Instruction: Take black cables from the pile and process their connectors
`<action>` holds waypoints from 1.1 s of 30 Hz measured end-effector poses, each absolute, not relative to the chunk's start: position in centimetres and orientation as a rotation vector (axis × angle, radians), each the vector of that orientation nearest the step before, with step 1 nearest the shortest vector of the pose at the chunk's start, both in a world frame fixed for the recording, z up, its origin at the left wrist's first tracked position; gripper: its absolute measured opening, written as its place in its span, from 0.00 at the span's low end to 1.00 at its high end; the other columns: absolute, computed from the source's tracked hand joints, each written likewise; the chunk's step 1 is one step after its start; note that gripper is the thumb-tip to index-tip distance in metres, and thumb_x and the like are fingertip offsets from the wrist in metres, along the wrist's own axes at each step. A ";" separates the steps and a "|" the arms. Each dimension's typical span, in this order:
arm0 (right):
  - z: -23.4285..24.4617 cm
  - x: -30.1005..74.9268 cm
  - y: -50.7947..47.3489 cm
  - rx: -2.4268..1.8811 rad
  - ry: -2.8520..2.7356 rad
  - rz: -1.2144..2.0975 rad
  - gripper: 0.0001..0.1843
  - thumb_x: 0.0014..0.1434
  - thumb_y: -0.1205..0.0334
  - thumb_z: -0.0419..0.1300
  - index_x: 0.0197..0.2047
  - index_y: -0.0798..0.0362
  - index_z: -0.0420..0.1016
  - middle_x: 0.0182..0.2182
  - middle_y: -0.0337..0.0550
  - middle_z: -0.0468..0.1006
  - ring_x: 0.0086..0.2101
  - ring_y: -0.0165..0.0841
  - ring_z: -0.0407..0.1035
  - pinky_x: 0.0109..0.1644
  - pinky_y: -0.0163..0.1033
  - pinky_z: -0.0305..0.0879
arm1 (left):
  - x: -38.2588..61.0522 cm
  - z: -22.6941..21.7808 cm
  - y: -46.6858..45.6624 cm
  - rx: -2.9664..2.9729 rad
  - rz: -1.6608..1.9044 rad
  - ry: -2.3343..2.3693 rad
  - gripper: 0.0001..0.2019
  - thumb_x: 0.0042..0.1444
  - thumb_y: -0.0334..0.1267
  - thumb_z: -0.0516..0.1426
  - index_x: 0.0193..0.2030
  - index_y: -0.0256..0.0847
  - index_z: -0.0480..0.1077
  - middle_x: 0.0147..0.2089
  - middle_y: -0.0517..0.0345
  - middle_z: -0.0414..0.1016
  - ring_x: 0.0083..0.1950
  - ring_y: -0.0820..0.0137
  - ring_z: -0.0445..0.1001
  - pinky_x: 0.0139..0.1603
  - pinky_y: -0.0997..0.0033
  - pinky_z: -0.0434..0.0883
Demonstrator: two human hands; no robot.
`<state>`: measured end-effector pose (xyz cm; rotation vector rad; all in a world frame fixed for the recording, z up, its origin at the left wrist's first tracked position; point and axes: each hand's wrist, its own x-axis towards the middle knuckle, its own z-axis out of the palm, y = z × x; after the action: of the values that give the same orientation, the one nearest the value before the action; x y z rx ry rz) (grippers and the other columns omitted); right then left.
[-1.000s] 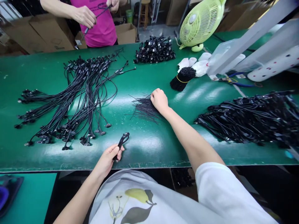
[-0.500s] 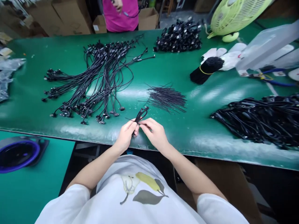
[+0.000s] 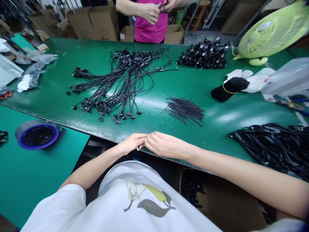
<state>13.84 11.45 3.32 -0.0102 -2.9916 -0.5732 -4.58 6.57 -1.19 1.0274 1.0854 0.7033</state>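
Close to the front edge of the green table, my left hand (image 3: 134, 142) is closed around a folded black cable. Only the cable's metal plug (image 3: 137, 149) shows, poking out below the fingers. My right hand (image 3: 160, 144) curls over the left fingertips, its fingers bent and closed. It covers most of the cable, and what it pinches is hidden. Ahead and to the right of my hands lies a loose pile of thin black ties (image 3: 184, 110). A spread of unfolded black cables (image 3: 118, 85) with plugs at both ends lies further left.
Folded black cables (image 3: 272, 145) are heaped at right, and another black cable pile (image 3: 204, 54) sits at the back. A banded black tie bundle (image 3: 229, 89) and green fan (image 3: 267, 32) stand right. Opposite, a person in pink (image 3: 152, 25) works. A blue-rimmed round object (image 3: 38, 135) stands left.
My right hand has closed over the cable, hiding the loop and tie that showed before. Both hands are slightly lower in view. The view has shifted, and both the other person's hands now show.
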 end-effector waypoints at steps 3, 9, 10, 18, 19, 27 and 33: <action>3.8 13.5 11.3 0.096 -3.004 -0.597 0.18 0.67 0.73 0.43 0.38 0.55 0.74 0.31 0.46 0.72 0.29 0.34 0.60 0.34 0.42 0.52 | -4.3 -1.2 6.2 0.929 0.706 1.070 0.15 0.49 0.47 0.59 0.23 0.38 0.64 0.19 0.66 0.58 0.23 0.78 0.56 0.27 0.74 0.54; 3.8 12.9 10.3 0.083 -3.034 -0.593 0.17 0.60 0.77 0.47 0.30 0.54 0.73 0.25 0.47 0.67 0.26 0.37 0.57 0.28 0.43 0.46 | -3.6 -1.1 5.4 0.937 0.693 1.122 0.10 0.50 0.41 0.55 0.23 0.39 0.63 0.20 0.66 0.59 0.24 0.76 0.57 0.29 0.72 0.58; 3.7 12.8 10.2 0.000 -3.046 -0.564 0.17 0.59 0.78 0.47 0.29 0.53 0.72 0.24 0.47 0.66 0.26 0.37 0.57 0.27 0.43 0.45 | -3.5 -1.1 5.2 0.982 0.700 1.159 0.08 0.51 0.39 0.54 0.24 0.39 0.63 0.21 0.65 0.61 0.25 0.75 0.59 0.31 0.72 0.61; 1.2 10.8 12.2 -0.823 -2.847 -0.384 0.09 0.56 0.74 0.51 0.33 0.55 0.71 0.26 0.47 0.70 0.24 0.34 0.63 0.24 0.39 0.46 | -2.8 -0.2 6.7 1.247 0.863 1.443 0.32 0.54 0.33 0.50 0.68 0.37 0.57 0.67 0.44 0.62 0.70 0.56 0.54 0.72 0.55 0.47; 1.0 10.6 12.6 -0.890 -2.762 -0.369 0.09 0.58 0.72 0.51 0.32 0.55 0.70 0.26 0.46 0.71 0.25 0.34 0.64 0.24 0.38 0.47 | -2.7 -0.1 7.2 1.213 0.884 1.459 0.33 0.56 0.35 0.49 0.70 0.37 0.53 0.69 0.44 0.59 0.72 0.56 0.51 0.72 0.56 0.45; 0.5 10.3 14.2 -1.190 -2.236 0.585 0.12 0.61 0.62 0.51 0.27 0.52 0.68 0.23 0.41 0.70 0.24 0.31 0.62 0.27 0.36 0.51 | -1.3 -0.8 9.2 1.053 1.092 1.439 0.29 0.62 0.39 0.46 0.70 0.35 0.53 0.69 0.43 0.57 0.72 0.60 0.51 0.71 0.61 0.48; -0.5 10.7 12.6 -1.160 -1.563 1.603 0.16 0.55 0.46 0.57 0.29 0.51 0.71 0.16 0.31 0.52 0.17 0.26 0.46 0.20 0.34 0.44 | -2.6 -1.0 10.2 0.986 1.320 1.138 0.28 0.65 0.54 0.41 0.46 0.35 0.74 0.46 0.47 0.73 0.49 0.63 0.70 0.53 0.61 0.67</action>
<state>10.66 12.64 -0.49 -1.1603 -1.5631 1.6027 -2.65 10.22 -1.05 0.9860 1.1383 1.3204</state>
